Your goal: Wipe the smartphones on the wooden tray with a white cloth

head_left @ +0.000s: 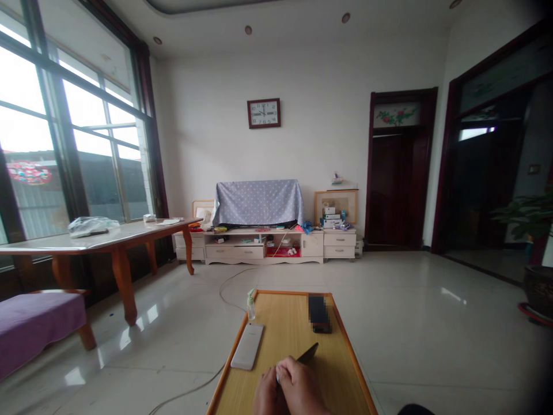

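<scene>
My right hand (300, 387) closes over the lower end of a black smartphone (308, 353), which tilts up from the low wooden table (294, 314) with a yellow mat top. My left hand (265, 399) presses against my right at the bottom of the view. A small white item (278, 376) shows between them, too hidden to name. Left of my hands lies a white phone (247, 346), face down. A pump bottle of clear gel (250, 306) stands at the far left corner. A dark phone-sized object (319, 314), blurred out, lies at the far right.
A cable (224, 294) runs across the tiled floor beside the low table. A long wooden table (108, 233) and purple bench (38, 328) stand to the left. A white TV cabinet (263, 251) lines the far wall. A potted plant (525, 216) stands right.
</scene>
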The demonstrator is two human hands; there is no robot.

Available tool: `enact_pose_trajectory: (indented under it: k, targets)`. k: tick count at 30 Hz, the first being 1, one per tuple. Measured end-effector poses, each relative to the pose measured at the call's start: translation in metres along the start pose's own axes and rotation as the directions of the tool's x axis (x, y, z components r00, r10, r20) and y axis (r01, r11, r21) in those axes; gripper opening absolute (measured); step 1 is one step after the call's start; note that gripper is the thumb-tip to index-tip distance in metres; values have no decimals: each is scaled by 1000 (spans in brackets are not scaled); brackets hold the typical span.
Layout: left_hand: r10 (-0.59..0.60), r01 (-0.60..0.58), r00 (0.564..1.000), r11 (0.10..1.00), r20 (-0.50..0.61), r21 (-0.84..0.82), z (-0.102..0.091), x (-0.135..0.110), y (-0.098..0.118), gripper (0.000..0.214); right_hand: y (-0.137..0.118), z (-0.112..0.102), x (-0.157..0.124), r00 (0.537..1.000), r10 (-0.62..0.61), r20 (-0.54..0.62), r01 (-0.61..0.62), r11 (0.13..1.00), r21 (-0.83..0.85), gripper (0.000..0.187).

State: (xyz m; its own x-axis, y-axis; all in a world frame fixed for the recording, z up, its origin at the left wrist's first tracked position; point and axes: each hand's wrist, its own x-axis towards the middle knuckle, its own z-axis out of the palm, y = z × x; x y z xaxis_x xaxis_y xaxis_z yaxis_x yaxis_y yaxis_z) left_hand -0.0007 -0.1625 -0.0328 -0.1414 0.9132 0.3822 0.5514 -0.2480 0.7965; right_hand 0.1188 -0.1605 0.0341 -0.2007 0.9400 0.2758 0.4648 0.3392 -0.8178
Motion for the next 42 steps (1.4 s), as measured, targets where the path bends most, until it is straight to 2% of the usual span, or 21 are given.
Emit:
enact_pose_trajectory:
  k: [3, 7, 10, 16, 21, 24, 28, 36, 42]
  targets:
    - [2, -2, 1000, 1000, 12, 1, 0, 2, -4, 40, 2, -1, 1, 1000, -8, -4, 8, 999, 32, 32]
    - [-6, 3, 998, 999, 65, 33, -4, 4, -3, 38, 19, -8, 11, 998, 40, -50, -37, 997, 60, 42]
    - [4, -11, 996, 997, 86, 78, -5, 4, -3, 39, 37, -20, 21, 988, 95, -120, -93, 995, 20, 43]
    - [30, -34, 998, 995, 46, 92, -2, 3, -4, 40, 63, -51, 41, 962, 148, -230, -157, 987, -21, 40]
    - [39, -43, 998, 995, 43, 87, -2, 4, -5, 41, 72, -70, 50, 945, 168, -280, -189, 981, -51, 38]
    - [30, -35, 998, 995, 55, 96, -2, 4, -5, 40, 71, -74, 51, 943, 164, -290, -194, 978, -78, 36]
    - [18, -25, 997, 995, 74, 101, -1, 4, -4, 37, 60, -65, 46, 961, 129, -244, -160, 981, -109, 33]
    - [-12, 4, 992, 998, 125, 62, -6, 5, -1, 41, 16, -24, 16, 995, 34, -92, -46, 990, -131, 31]
    - [-67, 67, 997, 997, 33, -23, 0, 2, -2, 40, -5, -13, 3, 1000, 20, 9, -19, 994, -107, 32]
